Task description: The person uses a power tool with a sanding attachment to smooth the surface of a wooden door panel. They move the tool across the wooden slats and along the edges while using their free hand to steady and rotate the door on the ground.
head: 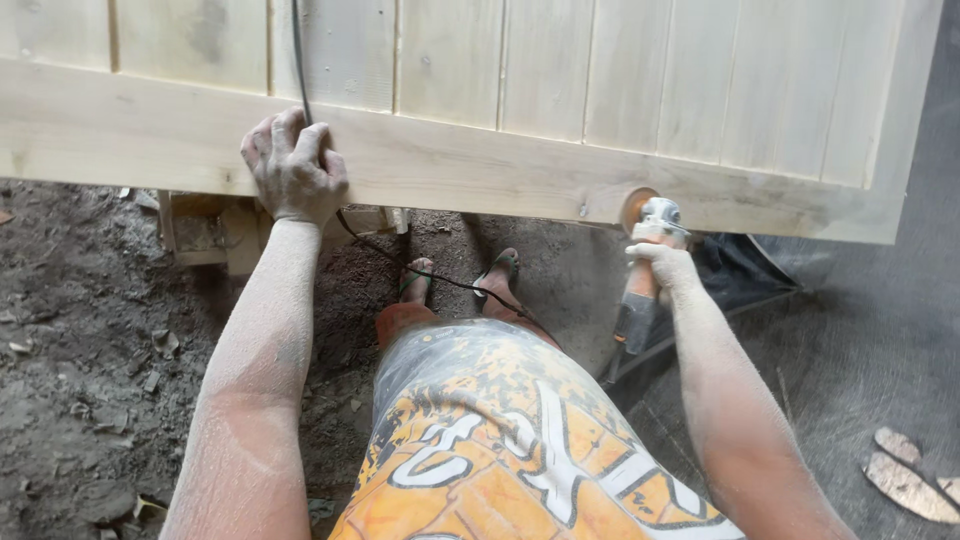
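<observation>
My left hand point(293, 168) clamps the wooden panel point(480, 165) and cable point(300, 60). My right hand point(662, 265) grips the grinder point(645, 270). A tilted disc could gouge the edge.

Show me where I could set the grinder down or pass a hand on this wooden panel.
Bare rail runs between the left hand and the grinder in the right hand; the boards above it are bare too. It is crowded at the left hand, where the cable crosses the wooden panel, and at the disc on the edge.
</observation>
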